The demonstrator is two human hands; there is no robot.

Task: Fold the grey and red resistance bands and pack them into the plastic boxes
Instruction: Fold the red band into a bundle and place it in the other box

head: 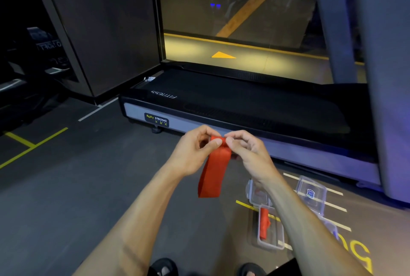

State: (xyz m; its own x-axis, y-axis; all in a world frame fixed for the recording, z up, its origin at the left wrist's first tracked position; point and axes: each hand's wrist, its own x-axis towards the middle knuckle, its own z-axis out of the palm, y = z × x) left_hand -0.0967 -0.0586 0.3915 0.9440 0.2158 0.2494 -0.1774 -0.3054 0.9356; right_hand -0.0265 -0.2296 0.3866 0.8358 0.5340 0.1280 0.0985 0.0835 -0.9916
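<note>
- Clear plastic box on the floor at 5 o'clock, a folded red band inside.
- More clear boxes just beyond it.
- Mid-frame, left hand and right hand pinch the top of a red resistance band, which hangs below them.
- Treadmill at 12 o'clock.

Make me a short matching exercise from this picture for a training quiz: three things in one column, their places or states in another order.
Things:
1. red band
2. open box
3. lidded box

States:
A. on the floor, holding a folded red band
B. nearest the treadmill, a blue label inside
C. hanging from both hands, pinched at its top

Pairs: 1-C, 2-A, 3-B
</note>
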